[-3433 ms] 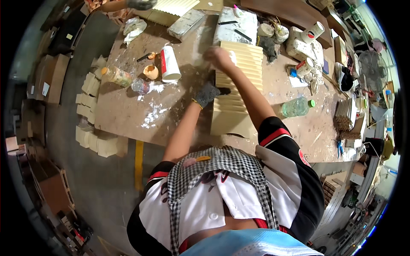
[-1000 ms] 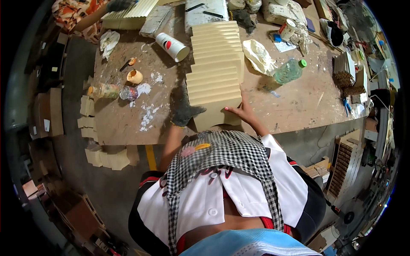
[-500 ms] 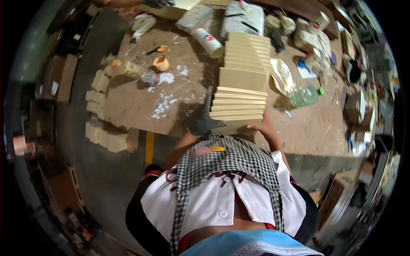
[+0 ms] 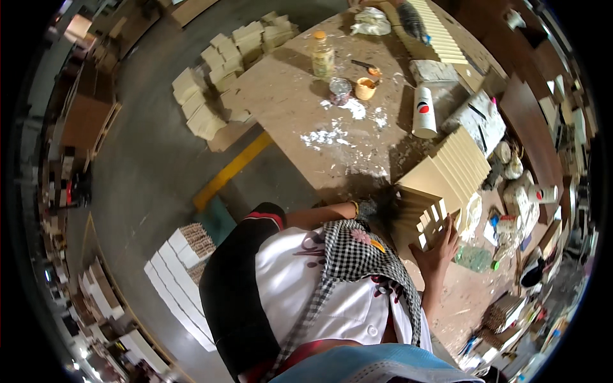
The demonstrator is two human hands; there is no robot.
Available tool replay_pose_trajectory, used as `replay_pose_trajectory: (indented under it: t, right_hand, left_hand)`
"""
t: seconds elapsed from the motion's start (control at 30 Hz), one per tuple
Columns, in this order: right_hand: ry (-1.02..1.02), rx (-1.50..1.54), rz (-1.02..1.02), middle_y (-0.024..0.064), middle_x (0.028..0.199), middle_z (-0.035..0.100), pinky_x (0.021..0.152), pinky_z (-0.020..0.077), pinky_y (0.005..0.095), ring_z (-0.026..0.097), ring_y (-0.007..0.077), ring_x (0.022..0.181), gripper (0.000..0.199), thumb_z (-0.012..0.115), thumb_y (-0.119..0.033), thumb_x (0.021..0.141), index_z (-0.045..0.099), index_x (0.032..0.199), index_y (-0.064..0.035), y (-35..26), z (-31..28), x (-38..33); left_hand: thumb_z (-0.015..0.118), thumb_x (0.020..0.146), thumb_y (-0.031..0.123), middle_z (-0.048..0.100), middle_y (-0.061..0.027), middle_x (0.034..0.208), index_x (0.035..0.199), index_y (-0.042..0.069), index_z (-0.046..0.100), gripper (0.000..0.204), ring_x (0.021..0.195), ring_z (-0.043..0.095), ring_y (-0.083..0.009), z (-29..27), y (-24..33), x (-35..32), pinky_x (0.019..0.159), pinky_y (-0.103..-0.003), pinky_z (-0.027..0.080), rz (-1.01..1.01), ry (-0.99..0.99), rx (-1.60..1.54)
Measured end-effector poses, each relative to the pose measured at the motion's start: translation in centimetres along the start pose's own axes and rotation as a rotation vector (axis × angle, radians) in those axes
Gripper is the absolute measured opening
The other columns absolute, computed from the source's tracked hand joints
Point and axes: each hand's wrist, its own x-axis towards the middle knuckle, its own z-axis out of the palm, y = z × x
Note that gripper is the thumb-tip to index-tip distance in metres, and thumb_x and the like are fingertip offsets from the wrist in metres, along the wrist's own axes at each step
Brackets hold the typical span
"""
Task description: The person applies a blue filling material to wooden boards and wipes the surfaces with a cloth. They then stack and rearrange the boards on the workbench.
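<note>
A near group of beige boards stands at the table's front edge, with bright gaps between the boards. My right hand is bare and grips their right side, fingers bent over the edges. On their left side is my left hand in a dark glove. It is blurred and in shadow, so its fingers cannot be made out. Directly behind, a stepped row of similar beige boards leans back across the table, the closest one showing its broad face.
On the table stand a white bottle, an orange-capped bottle, an orange cup and a green plastic bottle. Another person's gloved hand is beside more boards at the far end. Stacked pieces lie left of the table.
My view has swung left, so the table sits further right and slanted. The near boards now show gaps between them, and my right hand has come up over their edges.
</note>
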Motion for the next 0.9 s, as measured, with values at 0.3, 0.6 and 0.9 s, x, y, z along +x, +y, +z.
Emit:
replay_pose_trajectory:
  t: [0.3, 0.6, 0.9]
  right_hand:
    - [-0.115, -0.183, 0.037, 0.0179, 0.143, 0.045, 0.11, 0.0334, 0.0548, 0.042, 0.0403, 0.132, 0.116, 0.093, -0.037, 0.06, 0.031, 0.155, -0.0155, -3.2, 0.4, 1.6]
    - [-0.021, 0.962, 0.237, 0.0155, 0.149, 0.048, 0.117, 0.0304, 0.0477, 0.043, 0.0312, 0.137, 0.07, 0.044, -0.056, 0.102, 0.039, 0.151, -0.0061, 14.1, 6.8, -3.0]
    - [-0.251, 1.131, 0.327, 0.0179, 0.15, 0.045, 0.117, 0.0317, 0.0506, 0.041, 0.0335, 0.139, 0.072, 0.047, -0.053, 0.102, 0.034, 0.152, -0.0019, 14.4, 11.0, -8.3]
  left_hand:
    - [0.066, 0.088, 0.046, 0.048, -0.0065, 0.1, 0.116, 0.009, 0.044, 0.051, 0.09, 0.048, -0.0198, -0.3, -5.2, 3.4, 0.085, -0.036, 0.044, 0.174, -0.193, -0.017]
    - [0.046, 0.102, 0.046, 0.037, 0.0014, 0.067, 0.083, 0.012, 0.048, 0.039, 0.055, 0.035, -0.0114, 3.7, -14.0, 5.6, 0.058, -0.029, 0.039, 0.466, 0.322, 0.683]
    - [0.062, 0.093, 0.043, 0.035, -0.0059, 0.109, 0.114, 0.011, 0.042, 0.044, 0.095, 0.034, -0.0164, 1.0, -1.7, 3.2, 0.085, -0.033, 0.034, 0.193, -0.363, 0.186]
